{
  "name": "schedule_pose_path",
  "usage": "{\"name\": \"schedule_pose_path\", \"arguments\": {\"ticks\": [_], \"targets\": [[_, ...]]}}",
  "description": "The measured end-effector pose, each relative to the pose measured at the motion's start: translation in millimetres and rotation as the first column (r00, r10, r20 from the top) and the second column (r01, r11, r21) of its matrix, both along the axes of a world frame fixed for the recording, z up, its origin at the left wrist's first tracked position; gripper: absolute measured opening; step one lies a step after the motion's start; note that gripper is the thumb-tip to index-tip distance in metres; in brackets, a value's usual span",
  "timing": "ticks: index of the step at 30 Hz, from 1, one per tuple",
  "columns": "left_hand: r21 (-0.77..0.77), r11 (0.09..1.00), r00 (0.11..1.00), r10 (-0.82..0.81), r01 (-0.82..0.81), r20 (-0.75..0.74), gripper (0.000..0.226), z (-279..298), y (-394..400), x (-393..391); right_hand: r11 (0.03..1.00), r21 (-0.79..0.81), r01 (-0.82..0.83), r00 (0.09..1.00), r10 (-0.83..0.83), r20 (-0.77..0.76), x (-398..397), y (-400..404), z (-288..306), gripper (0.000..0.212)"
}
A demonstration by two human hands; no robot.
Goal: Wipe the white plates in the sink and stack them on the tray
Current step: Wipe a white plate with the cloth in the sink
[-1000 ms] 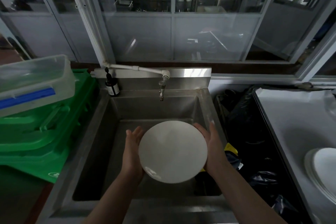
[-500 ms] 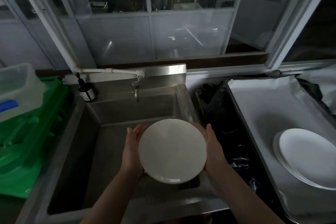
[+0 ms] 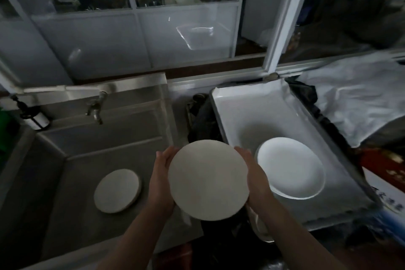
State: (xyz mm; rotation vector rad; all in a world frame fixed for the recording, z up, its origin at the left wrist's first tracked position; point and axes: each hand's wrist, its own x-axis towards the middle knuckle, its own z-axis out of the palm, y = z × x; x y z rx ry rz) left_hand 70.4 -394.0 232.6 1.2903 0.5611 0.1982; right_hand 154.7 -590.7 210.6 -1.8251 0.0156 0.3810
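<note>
Plate (image 3: 208,184) clamped by its rim between left hand (image 3: 161,178) and right hand (image 3: 256,178), over the sink-tray gap. Keep level, lower centred onto stack (image 3: 291,167) on tray (image 3: 245,107).

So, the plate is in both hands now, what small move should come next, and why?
Probably carry the held plate a little further right and lower it onto the plate stack on the tray. Left hand and right hand grip its edges between sink and tray.
</note>
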Motion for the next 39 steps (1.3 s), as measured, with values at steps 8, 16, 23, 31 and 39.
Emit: {"name": "schedule_pose_path", "arguments": {"ticks": [8, 16, 23, 31, 39], "targets": [[-0.029, 0.999, 0.999, -0.035, 0.035, 0.002, 0.026, -24, -94, 47, 0.982, 0.133, 0.135, 0.991, -0.131, -0.038, 26, -100, -1, 0.024], [0.409, 0.894, 0.983, -0.154, 0.183, -0.103, 0.031, -63, -162, 98, 0.935, 0.187, 0.300, 0.953, -0.303, -0.015, 56, -173, -18, 0.029], [0.332, 0.920, 0.977, -0.177, 0.208, -0.122, 0.052, -55, -202, 118, 0.948, 0.143, 0.283, 0.956, -0.290, 0.032, 77, -205, -38, 0.030], [0.322, 0.918, 0.969, -0.191, 0.232, -0.155, 0.054, -62, -213, 135, 0.956, 0.091, 0.280, 0.958, -0.284, 0.036, 97, -211, -58, 0.045], [0.313, 0.929, 0.975, -0.154, 0.198, -0.162, 0.047, -77, -215, 150, 0.963, 0.031, 0.267, 0.962, -0.268, 0.059, 111, -210, -70, 0.056]]}}
